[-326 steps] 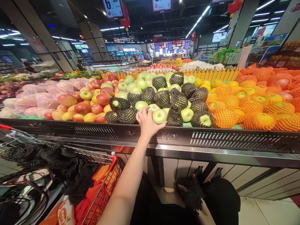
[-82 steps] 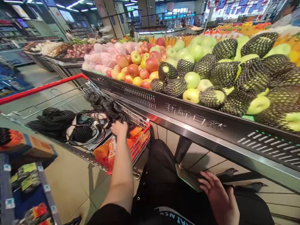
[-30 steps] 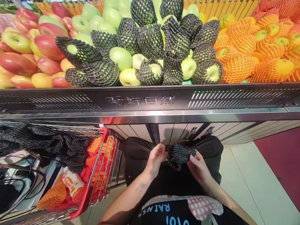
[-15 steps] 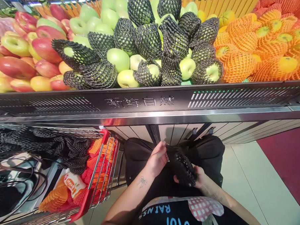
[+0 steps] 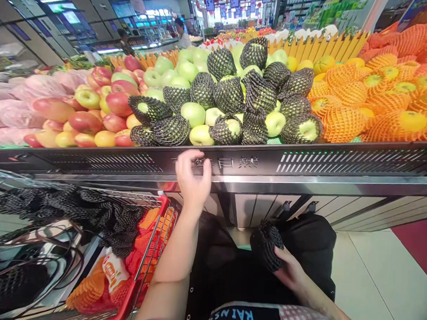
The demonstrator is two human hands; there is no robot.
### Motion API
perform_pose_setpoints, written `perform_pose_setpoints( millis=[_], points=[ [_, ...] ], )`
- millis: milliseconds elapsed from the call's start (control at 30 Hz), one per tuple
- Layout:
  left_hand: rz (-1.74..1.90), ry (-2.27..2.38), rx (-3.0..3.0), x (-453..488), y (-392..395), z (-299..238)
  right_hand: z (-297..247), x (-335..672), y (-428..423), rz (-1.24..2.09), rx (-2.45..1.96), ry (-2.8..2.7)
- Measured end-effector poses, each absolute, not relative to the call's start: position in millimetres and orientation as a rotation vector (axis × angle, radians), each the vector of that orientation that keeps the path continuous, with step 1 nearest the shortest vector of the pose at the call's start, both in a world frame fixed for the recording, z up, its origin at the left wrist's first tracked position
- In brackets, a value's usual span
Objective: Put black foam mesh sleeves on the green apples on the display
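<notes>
My left hand point(image 5: 193, 180) is raised at the front of the fruit stand, fingers apart and slightly curled, with nothing in it. Just beyond its fingertips are a bare green apple point(image 5: 201, 135) and an apple in a black foam net point(image 5: 170, 130). Down by my lap, my right hand point(image 5: 289, 267) is closed around a black foam net sleeve point(image 5: 268, 245). Whether anything sits inside that sleeve is hidden. More green apples point(image 5: 193, 114), some bare and some in black nets, are piled behind the stand's black front rail point(image 5: 301, 161).
At left stands a wire shopping cart point(image 5: 133, 298) holding black nets point(image 5: 73, 215) and orange and red nets point(image 5: 91, 286). Red-yellow apples point(image 5: 85, 122) lie left of the green ones, orange-netted fruit point(image 5: 344, 121) to the right. A person point(image 5: 182, 33) is in the background.
My left hand has moved from near my lap up and forward to the stand's rail. My right hand still holds the black net sleeve. The view has tilted upward.
</notes>
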State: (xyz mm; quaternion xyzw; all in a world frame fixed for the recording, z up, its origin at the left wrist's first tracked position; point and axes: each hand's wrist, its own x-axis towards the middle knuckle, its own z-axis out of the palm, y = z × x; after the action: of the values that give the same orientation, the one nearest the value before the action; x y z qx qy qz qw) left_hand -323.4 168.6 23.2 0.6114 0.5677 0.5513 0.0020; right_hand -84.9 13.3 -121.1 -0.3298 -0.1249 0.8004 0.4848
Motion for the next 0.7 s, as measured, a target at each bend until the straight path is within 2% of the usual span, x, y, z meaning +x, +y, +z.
perform_pose_setpoints(
  millis=[67,133,267,700],
  points=[
    [1.662,1.992,2.144,-334.6,192.0,53.0,-118.3,-90.3,11.8,1.985,-0.783,-0.331],
    [1.425,2.09,2.36,-343.2,212.2,71.4,-117.5,-92.3,11.3,1.995,-0.771,-0.345],
    [1.019,2.007,2.651,-356.0,241.0,82.3,-121.1,-86.9,12.2,1.969,-0.779,-0.348],
    [0.939,1.911,2.766,-373.4,257.1,78.9,-123.3,-91.6,13.7,2.0,-0.767,-0.327]
  ],
)
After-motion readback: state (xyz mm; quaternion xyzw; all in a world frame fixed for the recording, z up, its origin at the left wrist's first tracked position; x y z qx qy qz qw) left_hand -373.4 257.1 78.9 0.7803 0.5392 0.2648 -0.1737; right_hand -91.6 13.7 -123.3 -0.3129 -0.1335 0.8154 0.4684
